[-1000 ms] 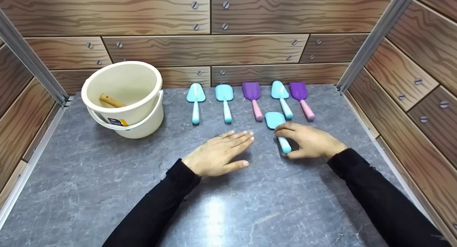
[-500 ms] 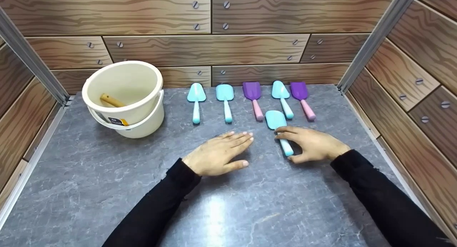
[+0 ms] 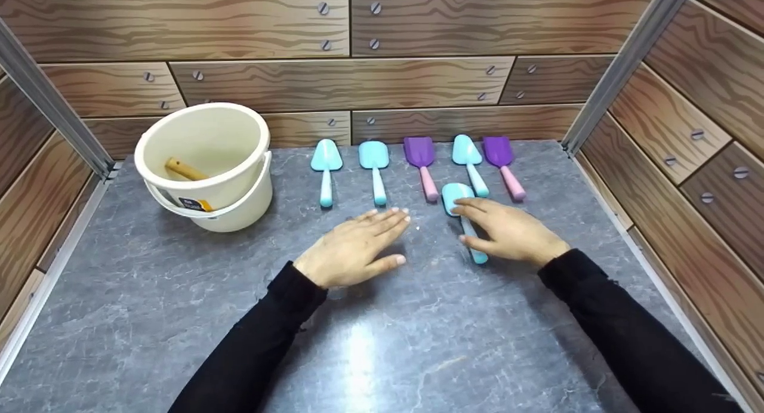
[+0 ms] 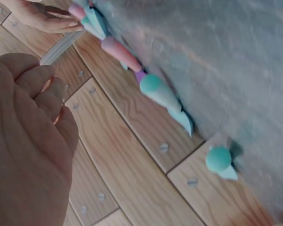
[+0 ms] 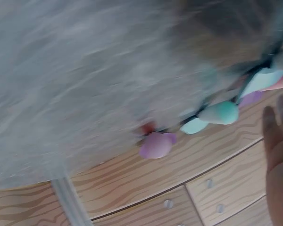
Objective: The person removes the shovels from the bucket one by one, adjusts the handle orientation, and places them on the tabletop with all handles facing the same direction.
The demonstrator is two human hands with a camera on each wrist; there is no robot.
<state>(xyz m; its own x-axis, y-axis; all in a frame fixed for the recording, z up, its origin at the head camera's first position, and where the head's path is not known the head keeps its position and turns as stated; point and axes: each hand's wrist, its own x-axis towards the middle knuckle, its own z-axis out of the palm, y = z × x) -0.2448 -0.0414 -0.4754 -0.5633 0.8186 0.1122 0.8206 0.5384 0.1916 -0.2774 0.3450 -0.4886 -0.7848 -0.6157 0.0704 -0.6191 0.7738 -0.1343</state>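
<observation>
A teal toy shovel (image 3: 456,195) lies on the grey table (image 3: 179,293), just in front of a row of toy shovels. My right hand (image 3: 513,234) lies over its handle with fingers stretched out; the index fingertip touches the blade and the thumb rests beside the handle, whose end (image 3: 479,258) shows. My left hand (image 3: 358,246) rests flat on the table, fingers straight, holding nothing, a little left of that shovel. The left wrist view shows my left hand (image 4: 23,141) and the row of shovels (image 4: 160,92) edge-on. The right wrist view is blurred.
The back row holds a teal shovel (image 3: 326,162), a second teal one (image 3: 374,161), a purple one (image 3: 421,156), another teal one (image 3: 468,156) and another purple one (image 3: 500,156). A cream bucket (image 3: 239,204) with a wooden handle (image 3: 185,169) inside stands at back left. Wood-patterned walls enclose the table.
My right hand's fingers have uncurled from the shovel handle and reached forward over the blade. My left hand has slid slightly left and forward, still flat.
</observation>
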